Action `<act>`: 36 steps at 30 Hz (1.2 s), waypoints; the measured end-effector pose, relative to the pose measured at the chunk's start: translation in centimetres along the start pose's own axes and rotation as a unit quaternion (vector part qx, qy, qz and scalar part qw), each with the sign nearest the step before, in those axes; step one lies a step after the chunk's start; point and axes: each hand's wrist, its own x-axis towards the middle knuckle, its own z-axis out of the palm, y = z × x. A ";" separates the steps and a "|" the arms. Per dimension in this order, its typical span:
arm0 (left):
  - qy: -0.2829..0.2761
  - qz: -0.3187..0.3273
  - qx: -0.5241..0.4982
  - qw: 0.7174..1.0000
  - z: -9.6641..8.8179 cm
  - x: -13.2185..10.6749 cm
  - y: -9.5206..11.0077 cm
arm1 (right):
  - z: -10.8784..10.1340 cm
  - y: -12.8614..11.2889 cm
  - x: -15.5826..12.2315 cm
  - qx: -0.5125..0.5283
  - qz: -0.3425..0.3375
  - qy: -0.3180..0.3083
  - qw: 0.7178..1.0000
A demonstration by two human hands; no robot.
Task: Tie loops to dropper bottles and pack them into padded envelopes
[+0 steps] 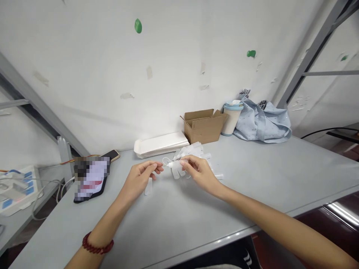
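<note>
My left hand [141, 175] and my right hand [198, 170] meet over the middle of the grey table [280, 172]. Both are closed in a pinch on one small white plastic piece [173, 163] that spans the gap between them; a thin white loop sticks up from it. A small clear packet [148, 186] hangs below my left fingers. Just behind my right hand lies a heap of similar clear packets [193, 151]. A red bead bracelet [97, 246] is on my left wrist.
A stack of white paper bags [159, 144], an open cardboard box [203, 125], a lidded cup [232, 117] and a blue cloth bag [262, 121] line the wall. A phone [112, 154] and a dark pouch lie at left. Cables and a white device [17, 188] sit far left.
</note>
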 end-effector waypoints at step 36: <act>0.017 0.012 -0.043 0.999 -0.4 0.7 -0.8 | -0.1 -0.2 0.1 0.021 0.020 -0.028 0.999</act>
